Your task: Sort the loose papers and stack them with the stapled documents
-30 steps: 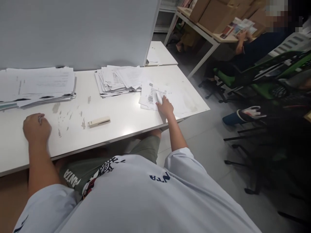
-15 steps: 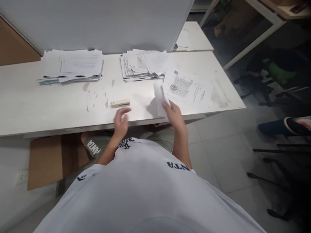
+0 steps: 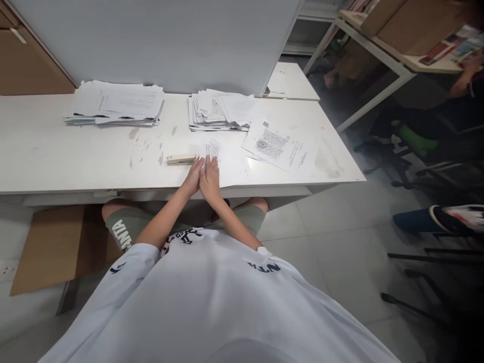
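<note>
A printed sheet of paper (image 3: pixel 231 164) lies on the white desk, its near part under my right hand (image 3: pixel 210 180). That hand rests flat on the sheet with its fingers stretched forward. My left hand (image 3: pixel 192 177) is side by side with it, thumbs close together, fingers straight and at the paper's left edge. Just left of those fingertips is a beige stapler (image 3: pixel 180 159), lying lengthwise; whether the fingers touch it I cannot tell. Right of the sheet, another printed page (image 3: pixel 274 145) carries a dense block of text and a round mark.
Two paper stacks, a left one (image 3: pixel 121 103) and a right one (image 3: pixel 223 108), stand against the grey partition (image 3: pixel 162 40). Below the desk (image 3: pixel 75 161) is an open cardboard box (image 3: pixel 49 247). Chairs and another table (image 3: pixel 370 38) are to the right, with a person's arm at the edge.
The paper in my right hand came down leftward and now lies flat on the desk. That hand has let go of its grip, and my left hand has straightened beside it. The view shifted slightly.
</note>
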{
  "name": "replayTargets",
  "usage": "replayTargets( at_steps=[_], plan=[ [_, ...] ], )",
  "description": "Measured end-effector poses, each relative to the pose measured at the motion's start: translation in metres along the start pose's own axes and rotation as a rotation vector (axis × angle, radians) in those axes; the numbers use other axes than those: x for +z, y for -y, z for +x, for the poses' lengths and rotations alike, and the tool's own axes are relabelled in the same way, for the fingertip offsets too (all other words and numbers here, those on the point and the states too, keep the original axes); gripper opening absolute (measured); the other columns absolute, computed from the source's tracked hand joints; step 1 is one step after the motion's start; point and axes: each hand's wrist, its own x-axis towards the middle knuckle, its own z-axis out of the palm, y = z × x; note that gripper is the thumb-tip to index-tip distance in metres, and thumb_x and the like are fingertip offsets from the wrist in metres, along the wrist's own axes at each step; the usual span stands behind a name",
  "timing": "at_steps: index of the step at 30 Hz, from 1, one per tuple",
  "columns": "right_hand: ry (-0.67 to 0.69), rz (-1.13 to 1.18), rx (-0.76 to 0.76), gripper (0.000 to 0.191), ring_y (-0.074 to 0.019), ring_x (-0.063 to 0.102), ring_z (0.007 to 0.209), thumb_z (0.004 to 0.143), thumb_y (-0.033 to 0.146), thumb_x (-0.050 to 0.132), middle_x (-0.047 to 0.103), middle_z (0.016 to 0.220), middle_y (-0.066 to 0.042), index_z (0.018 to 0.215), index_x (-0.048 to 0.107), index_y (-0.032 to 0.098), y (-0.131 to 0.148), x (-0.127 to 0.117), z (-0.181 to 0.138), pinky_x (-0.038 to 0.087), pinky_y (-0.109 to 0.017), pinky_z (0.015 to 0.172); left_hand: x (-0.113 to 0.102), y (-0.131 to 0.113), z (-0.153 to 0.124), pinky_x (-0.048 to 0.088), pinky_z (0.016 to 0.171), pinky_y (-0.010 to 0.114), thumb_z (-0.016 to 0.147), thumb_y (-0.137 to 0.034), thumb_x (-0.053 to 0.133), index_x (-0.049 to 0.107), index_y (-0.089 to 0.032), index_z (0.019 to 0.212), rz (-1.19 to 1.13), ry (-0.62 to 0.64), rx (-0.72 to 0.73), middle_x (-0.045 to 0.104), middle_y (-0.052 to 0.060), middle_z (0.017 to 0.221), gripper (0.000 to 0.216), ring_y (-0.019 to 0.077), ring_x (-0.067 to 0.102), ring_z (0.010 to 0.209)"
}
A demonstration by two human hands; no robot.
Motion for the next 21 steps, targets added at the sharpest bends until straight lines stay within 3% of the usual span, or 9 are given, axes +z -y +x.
replayTargets(
  at_steps=[3, 6, 8, 11, 15, 18, 21],
  plan=[
    [-0.064, 0.163, -0.066, 0.071, -0.0228, 0.009, 0.149, 0.096, 0.063, 0.016, 0.018, 0.159, -0.008, 0.151, 0.027, 0.02, -0.009, -0.003, 0.0, 0.013, -0.049, 0.12, -0.002, 0.006, 0.0, 0.035, 0.112, 0.041, 0.078, -0.041, 0.066, 0.065, -0.017, 0.105, -0.018, -0.056, 0.064, 0.065, 0.011, 0.124, 0.036, 0.027, 0.048, 0.131],
    [-0.193, 0.381, -0.141, 0.062, -0.0205, 0.037, 0.138, 0.097, 0.058, 0.024, 0.042, 0.148, -0.009, 0.142, 0.043, 0.02, -0.024, -0.024, -0.004, 0.03, -0.042, 0.116, -0.006, 0.009, -0.001, 0.041, 0.106, 0.041, 0.073, -0.041, 0.07, 0.065, -0.017, 0.103, -0.007, -0.137, 0.201, 0.069, 0.01, 0.114, 0.039, 0.0284, 0.054, 0.124],
    [-0.295, 0.455, -0.158, 0.054, -0.0199, 0.047, 0.13, 0.097, 0.053, 0.031, 0.051, 0.14, -0.009, 0.137, 0.048, 0.021, -0.037, -0.042, -0.006, 0.036, -0.041, 0.112, -0.008, 0.01, -0.002, 0.044, 0.102, 0.041, 0.073, -0.046, 0.069, 0.065, -0.018, 0.107, 0.032, -0.16, 0.256, 0.069, 0.009, 0.113, 0.044, 0.0283, 0.057, 0.12],
    [-0.301, 0.374, -0.153, 0.051, -0.0217, 0.046, 0.131, 0.094, 0.051, 0.042, 0.05, 0.141, -0.008, 0.137, 0.048, 0.023, -0.054, -0.06, -0.001, 0.037, -0.043, 0.112, -0.007, 0.009, -0.004, 0.046, 0.099, 0.039, 0.077, -0.055, 0.064, 0.064, -0.019, 0.113, 0.173, -0.088, 0.286, 0.067, 0.009, 0.118, 0.051, 0.027, 0.059, 0.117],
    [-0.234, 0.113, -0.169, 0.059, -0.0238, 0.033, 0.14, 0.091, 0.049, 0.045, 0.038, 0.15, -0.009, 0.142, 0.04, 0.021, -0.059, -0.056, 0.008, 0.027, -0.048, 0.116, 0.0, 0.006, -0.006, 0.047, 0.096, 0.038, 0.078, -0.052, 0.064, 0.066, -0.016, 0.111, 0.535, 0.12, 0.212, 0.069, 0.009, 0.11, 0.049, 0.0265, 0.062, 0.108],
    [-0.262, -0.009, -0.199, 0.059, -0.0228, 0.032, 0.141, 0.093, 0.045, 0.042, 0.038, 0.15, -0.011, 0.145, 0.035, 0.018, -0.056, -0.049, 0.009, 0.026, -0.046, 0.117, 0.004, 0.004, -0.007, 0.048, 0.093, 0.038, 0.082, -0.041, 0.06, 0.068, -0.013, 0.103, 0.723, 0.081, 0.189, 0.071, 0.008, 0.099, 0.036, 0.0255, 0.063, 0.1],
    [-0.259, -0.06, -0.192, 0.059, -0.0229, 0.036, 0.139, 0.094, 0.045, 0.041, 0.041, 0.147, -0.014, 0.145, 0.034, 0.016, -0.055, -0.05, 0.005, 0.029, -0.045, 0.116, 0.004, 0.002, -0.006, 0.05, 0.09, 0.036, 0.085, -0.037, 0.055, 0.068, -0.013, 0.103, 0.707, 0.066, 0.175, 0.071, 0.008, 0.096, 0.034, 0.0239, 0.063, 0.098]
  ],
)
